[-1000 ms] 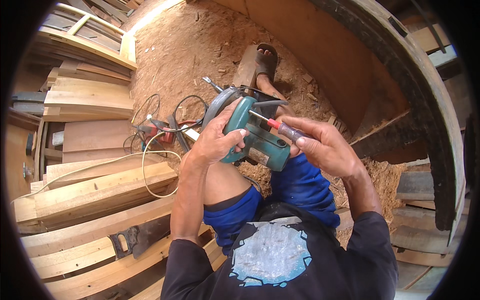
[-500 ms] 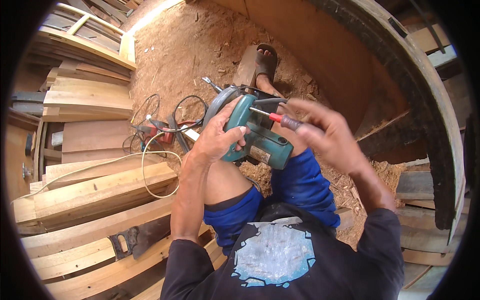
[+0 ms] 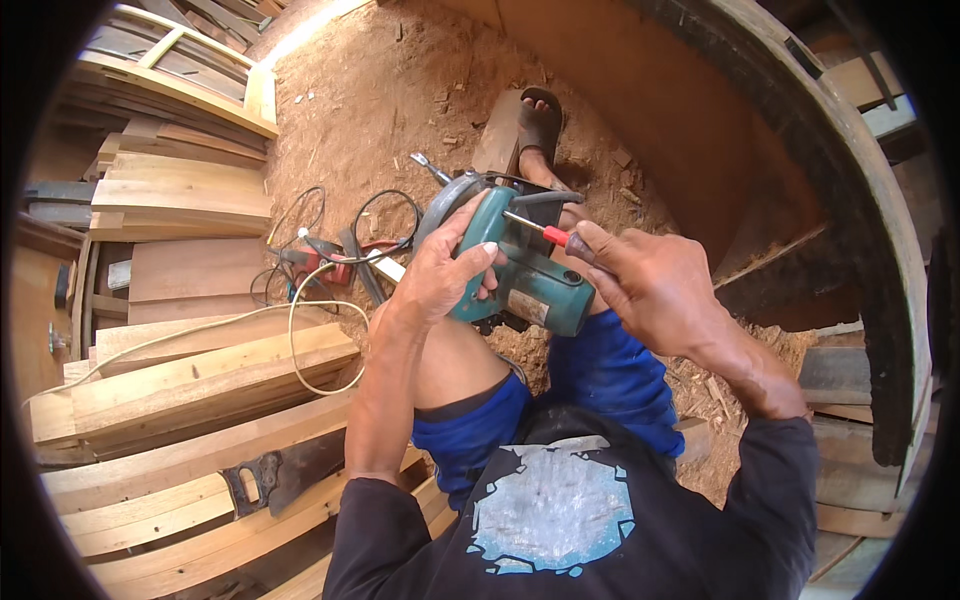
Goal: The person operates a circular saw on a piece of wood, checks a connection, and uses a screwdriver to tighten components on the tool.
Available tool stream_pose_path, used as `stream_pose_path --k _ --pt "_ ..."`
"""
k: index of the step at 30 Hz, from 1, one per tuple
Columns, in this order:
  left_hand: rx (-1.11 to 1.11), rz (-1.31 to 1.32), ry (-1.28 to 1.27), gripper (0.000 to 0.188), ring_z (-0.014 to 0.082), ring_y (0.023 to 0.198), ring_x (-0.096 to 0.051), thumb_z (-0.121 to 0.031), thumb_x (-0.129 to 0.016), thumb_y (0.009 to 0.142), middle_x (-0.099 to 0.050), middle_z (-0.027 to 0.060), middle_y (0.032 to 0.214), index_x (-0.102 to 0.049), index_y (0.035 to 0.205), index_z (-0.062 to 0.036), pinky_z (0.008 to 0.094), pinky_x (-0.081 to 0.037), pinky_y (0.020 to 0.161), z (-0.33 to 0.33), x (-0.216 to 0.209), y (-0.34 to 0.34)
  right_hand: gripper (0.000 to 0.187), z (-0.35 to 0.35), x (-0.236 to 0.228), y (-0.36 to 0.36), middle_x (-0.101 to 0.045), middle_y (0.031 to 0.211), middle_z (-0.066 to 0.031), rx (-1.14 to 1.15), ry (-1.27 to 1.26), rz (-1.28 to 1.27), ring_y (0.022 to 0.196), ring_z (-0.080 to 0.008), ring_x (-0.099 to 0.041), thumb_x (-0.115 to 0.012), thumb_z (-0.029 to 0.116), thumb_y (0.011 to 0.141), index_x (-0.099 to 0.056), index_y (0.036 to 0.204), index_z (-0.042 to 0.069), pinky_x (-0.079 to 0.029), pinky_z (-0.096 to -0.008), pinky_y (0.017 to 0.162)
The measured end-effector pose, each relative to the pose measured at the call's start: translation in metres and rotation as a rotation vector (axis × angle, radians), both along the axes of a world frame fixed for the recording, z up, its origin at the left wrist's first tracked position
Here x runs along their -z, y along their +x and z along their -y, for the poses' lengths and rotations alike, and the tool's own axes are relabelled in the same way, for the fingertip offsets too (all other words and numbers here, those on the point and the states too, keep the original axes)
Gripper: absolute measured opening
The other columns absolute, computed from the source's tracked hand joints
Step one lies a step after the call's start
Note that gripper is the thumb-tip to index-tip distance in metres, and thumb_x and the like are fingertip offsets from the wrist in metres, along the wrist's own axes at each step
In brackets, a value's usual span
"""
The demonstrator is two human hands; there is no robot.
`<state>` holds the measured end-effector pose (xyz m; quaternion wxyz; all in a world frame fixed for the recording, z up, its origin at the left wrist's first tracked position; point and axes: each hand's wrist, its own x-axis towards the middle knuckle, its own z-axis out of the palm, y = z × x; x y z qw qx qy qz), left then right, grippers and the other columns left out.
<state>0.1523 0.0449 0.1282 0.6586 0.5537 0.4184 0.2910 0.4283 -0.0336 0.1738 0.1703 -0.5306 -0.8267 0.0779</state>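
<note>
A teal circular saw (image 3: pixel 543 287) with a grey blade guard (image 3: pixel 450 200) rests over my knees. My left hand (image 3: pixel 447 265) is closed round its handle, the thumb lying across the near side. In my right hand (image 3: pixel 655 285) is a screwdriver (image 3: pixel 556 235) with a red and dark handle, its fingers wrapped round the grip. The metal shaft slants up and left, and its tip meets the side of the saw's handle. A thick dark cord stub (image 3: pixel 549 198) sticks out of the saw just above the shaft. The saw's underside is hidden.
Left of me lie stacked wooden boards (image 3: pixel 215 375), with a handsaw (image 3: pixel 275 475) on them. A red power tool (image 3: pixel 325 265) sits on the sawdust-covered ground among loops of yellow cable (image 3: pixel 290 340) and black cable. A large curved wooden structure (image 3: pixel 840 150) rises at the right.
The right hand was blurred by motion and now shows sharply, its fingers closer round the screwdriver handle. The tip stays at the saw's handle; the left hand keeps its hold.
</note>
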Motion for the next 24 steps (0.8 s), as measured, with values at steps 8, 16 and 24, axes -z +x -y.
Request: stream_pose_path --k 8,16,24 --pt "0.045 0.036 0.030 0.072 0.0104 0.071 -0.062 -0.014 -0.064 0.100 -0.067 0.0089 0.103 -0.034 0.165 -0.0107 0.0274 -0.055 0.066 0.001 0.003 -0.003 0.040 -0.003 0.013 0.033 -0.074 0.098 -0.0105 0.127 -0.917 -1.325 0.068 -0.0144 -0.065 -0.064 0.026 0.103 -0.067 0.134 0.001 -0.054 -0.0314 0.064" --pt "0.025 0.019 0.046 0.071 0.0104 0.071 -0.062 -0.014 -0.064 0.100 -0.068 0.0083 0.102 -0.035 0.165 -0.0112 0.0270 -0.055 0.065 -0.003 0.003 -0.002 0.051 0.005 0.002 0.006 -0.066 0.087 -0.0183 -0.152 0.114 -0.065 0.068 -0.0429 -0.064 -0.074 0.011 0.086 -0.061 0.135 0.004 -0.054 -0.0482 0.065" --pt "0.008 0.131 -0.059 0.062 0.0113 0.070 -0.064 -0.029 -0.055 0.109 -0.068 0.0071 0.098 -0.035 0.165 -0.0116 0.0269 -0.056 0.063 -0.003 0.009 -0.002 0.046 -0.005 0.007 0.027 -0.061 0.076 -0.0018 0.138 -1.080 -1.167 0.056 -0.0056 -0.057 -0.058 0.031 0.108 -0.061 0.141 -0.001 -0.042 -0.0235 0.048"
